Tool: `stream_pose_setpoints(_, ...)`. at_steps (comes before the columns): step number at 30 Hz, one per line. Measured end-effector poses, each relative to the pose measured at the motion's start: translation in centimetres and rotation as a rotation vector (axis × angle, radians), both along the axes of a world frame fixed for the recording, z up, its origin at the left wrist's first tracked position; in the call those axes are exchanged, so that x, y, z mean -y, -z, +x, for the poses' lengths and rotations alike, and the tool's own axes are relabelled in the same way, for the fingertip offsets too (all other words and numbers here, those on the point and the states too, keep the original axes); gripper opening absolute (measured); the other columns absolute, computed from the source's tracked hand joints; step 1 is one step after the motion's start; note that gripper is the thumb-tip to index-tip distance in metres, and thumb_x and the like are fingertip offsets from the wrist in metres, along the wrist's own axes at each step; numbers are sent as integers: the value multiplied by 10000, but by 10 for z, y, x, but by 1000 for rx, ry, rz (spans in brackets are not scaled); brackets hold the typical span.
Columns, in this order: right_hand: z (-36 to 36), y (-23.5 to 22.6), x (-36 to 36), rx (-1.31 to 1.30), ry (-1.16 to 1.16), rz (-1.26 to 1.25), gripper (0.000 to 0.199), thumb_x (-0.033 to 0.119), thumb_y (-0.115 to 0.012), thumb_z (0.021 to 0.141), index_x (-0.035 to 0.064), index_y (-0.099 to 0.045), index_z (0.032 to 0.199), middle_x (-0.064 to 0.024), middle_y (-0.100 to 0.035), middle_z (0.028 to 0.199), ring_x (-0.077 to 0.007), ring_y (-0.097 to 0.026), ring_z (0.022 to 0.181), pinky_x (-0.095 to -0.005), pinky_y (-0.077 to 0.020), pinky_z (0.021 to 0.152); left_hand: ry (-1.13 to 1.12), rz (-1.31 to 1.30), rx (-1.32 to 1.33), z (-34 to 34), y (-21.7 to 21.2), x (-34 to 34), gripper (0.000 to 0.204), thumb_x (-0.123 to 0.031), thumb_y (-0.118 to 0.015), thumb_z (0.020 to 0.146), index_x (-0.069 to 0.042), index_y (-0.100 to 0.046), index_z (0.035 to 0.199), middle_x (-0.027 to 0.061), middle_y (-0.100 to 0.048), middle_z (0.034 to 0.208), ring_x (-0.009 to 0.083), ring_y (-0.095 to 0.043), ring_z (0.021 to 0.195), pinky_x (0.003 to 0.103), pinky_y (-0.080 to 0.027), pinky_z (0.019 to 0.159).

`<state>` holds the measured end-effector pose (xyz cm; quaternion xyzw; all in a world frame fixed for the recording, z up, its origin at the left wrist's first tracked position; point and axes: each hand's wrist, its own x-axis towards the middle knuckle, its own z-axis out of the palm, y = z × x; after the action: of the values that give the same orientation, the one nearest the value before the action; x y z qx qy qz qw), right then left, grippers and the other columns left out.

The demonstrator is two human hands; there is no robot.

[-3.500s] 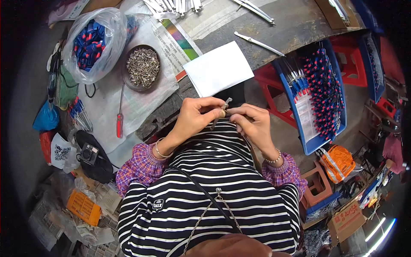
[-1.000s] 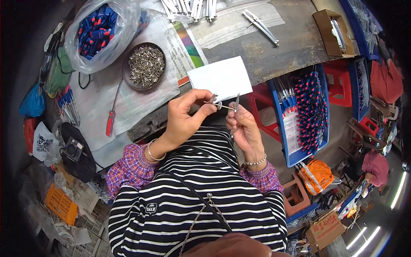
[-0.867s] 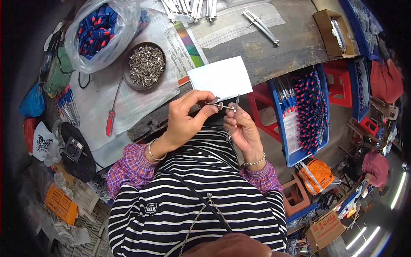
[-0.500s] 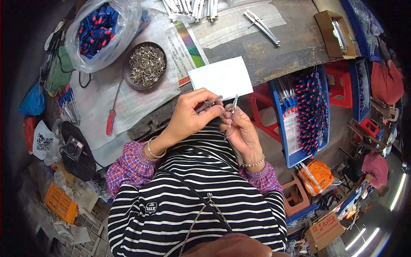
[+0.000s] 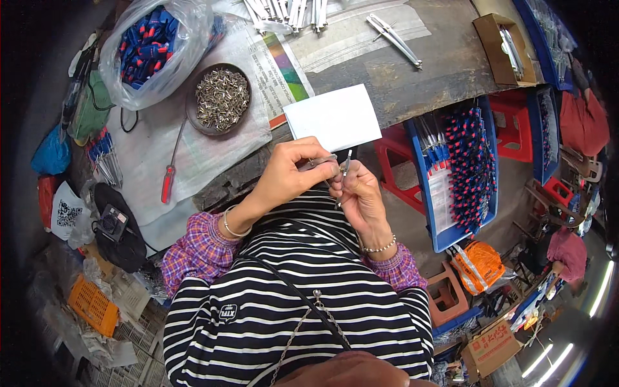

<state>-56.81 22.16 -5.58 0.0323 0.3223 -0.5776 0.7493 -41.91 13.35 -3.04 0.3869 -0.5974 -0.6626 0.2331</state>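
My left hand (image 5: 293, 174), nearly closed, pinches small metal piece (image 5: 324, 158); my right hand (image 5: 362, 197), curled, grips slim metal strip (image 5: 347, 163) near it. Own grip hides whether they touch. White paper (image 5: 332, 118) just beyond; left, bowl (image 5: 205, 128) of metal pins (image 5: 224, 99), red-handled screwdriver (image 5: 167, 185); right, blue crate (image 5: 454, 240). Printed sheet (image 5: 288, 68): text tiny. White card (image 5: 64, 213): QR code. Carton (image 5: 493, 348): red characters.

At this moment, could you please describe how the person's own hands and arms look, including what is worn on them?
The left hand and right hand wear no gloves. The purple plaid sleeves are puffy, gathered toward the wrists. A smooth, pale bangle circles the left wrist; a beaded bracelet circles the right.
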Motion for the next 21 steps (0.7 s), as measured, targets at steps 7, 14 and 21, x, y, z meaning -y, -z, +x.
stream_pose_setpoints(7,0,0,1,-79,-33,4,161,121,-645,816,38,-525,884,-63,-578,794,-127,-533,693,-240,-437,607,13,145,-62,1,2,1,91,-38,-620,794,45,-638,825,41,-593,774,91,-551,721,213,-423,664)
stream_pose_setpoints(14,2,4,0,-73,-43,22,252,170,-638,831,9,-538,997,-58,-588,810,-112,-534,694,-234,-451,626,-23,12,14,-2,-5,0,91,-28,-625,759,25,-636,831,18,-581,737,50,-508,630,189,-380,560)
stream_pose_setpoints(21,2,4,-1,-62,-45,29,259,161,-609,852,-11,-539,1032,-62,-593,837,-111,-534,702,-247,-455,653,-79,-245,57,-4,-6,-4,119,6,-617,719,27,-629,835,37,-569,718,60,-497,568,191,-358,480)
